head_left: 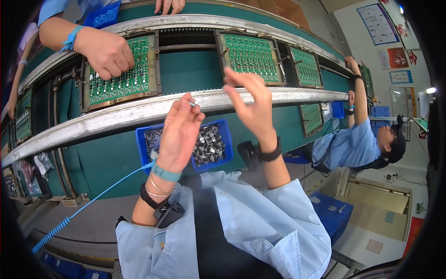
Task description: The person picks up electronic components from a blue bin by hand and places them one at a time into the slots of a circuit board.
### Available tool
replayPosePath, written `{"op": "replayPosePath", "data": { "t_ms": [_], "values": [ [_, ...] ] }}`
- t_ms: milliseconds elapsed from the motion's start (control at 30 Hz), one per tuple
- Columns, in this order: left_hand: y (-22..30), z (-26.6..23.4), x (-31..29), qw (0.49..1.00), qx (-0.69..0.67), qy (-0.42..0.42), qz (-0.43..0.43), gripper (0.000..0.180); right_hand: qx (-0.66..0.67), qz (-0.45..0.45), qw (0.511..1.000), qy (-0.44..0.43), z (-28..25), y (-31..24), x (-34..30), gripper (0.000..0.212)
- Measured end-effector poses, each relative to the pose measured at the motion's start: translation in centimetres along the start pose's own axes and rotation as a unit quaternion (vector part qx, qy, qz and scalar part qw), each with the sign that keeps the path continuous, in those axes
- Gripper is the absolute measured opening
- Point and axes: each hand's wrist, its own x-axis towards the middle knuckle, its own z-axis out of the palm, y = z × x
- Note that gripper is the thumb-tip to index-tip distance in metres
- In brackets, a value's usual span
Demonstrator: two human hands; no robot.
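Note:
My left hand (180,135) is raised over a blue bin (227,139) of small black parts (211,144). Its thumb and fingertips pinch a small greyish part (192,104), too small to name. My right hand (254,104) hovers by the conveyor's near rail, thumb and fingers apart with nothing seen between them. Just beyond its fingertips lies a green circuit board panel (251,58) in a dark frame. To the left, a co-worker's hand (109,53) with a blue wrist strap reaches onto another framed circuit board panel (141,76).
A pale metal rail (116,111) runs between me and the boards. From my left wrist strap a coiled blue cord (53,235) trails down left. More framed boards (306,67) sit to the right, where another person (357,144) works. A blue parts tray (103,16) stands far left.

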Motion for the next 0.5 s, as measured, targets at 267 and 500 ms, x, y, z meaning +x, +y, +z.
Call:
{"op": "replayPosePath", "data": {
  "t_ms": [267,500],
  "values": [
    [-0.5,3.7,-0.9,0.993,0.028,0.102,-0.045,0.025,0.153,-0.047,0.986,-0.035,0.5,-4.2,-0.5,0.023],
    [5.1,-1.9,-4.2,0.685,0.728,-0.042,0.000,0.035,0.021,0.057,0.997,0.044,-1.9,3.2,0.6,0.015]
  ]
}}
